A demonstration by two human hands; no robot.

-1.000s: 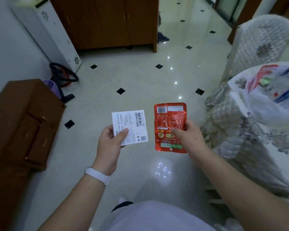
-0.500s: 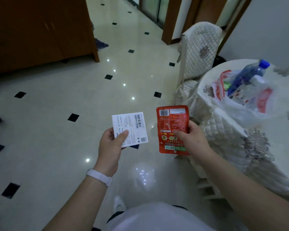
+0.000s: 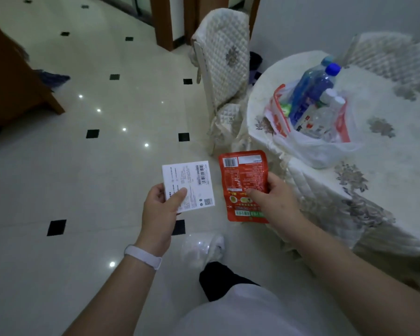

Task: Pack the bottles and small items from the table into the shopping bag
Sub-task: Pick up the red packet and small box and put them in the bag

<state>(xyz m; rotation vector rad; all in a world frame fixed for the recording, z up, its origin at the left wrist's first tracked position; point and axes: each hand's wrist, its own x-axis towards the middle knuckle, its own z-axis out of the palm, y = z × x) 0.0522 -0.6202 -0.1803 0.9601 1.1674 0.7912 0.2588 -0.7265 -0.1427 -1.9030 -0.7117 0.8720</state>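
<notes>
My left hand (image 3: 161, 209) pinches a small white box (image 3: 192, 180) with barcodes, held flat over the floor. My right hand (image 3: 274, 200) grips a red snack pouch (image 3: 243, 175) by its lower right side. Both hands are left of the round table (image 3: 386, 170). On the table stands a white and red plastic shopping bag (image 3: 310, 144), mouth open. Inside it are a blue bottle with a blue cap (image 3: 310, 93), a clear bottle (image 3: 323, 120) and a green item (image 3: 285, 109).
A quilted chair (image 3: 223, 64) stands just left of the table, and another chair (image 3: 393, 54) is behind it. A brown cabinet (image 3: 15, 88) is at the far left. The tiled floor (image 3: 83, 180) spreads out to the left and ahead.
The view has swung right, bringing the table and the shopping bag into fuller sight. Both hands keep the same hold on the white box and the red pouch.
</notes>
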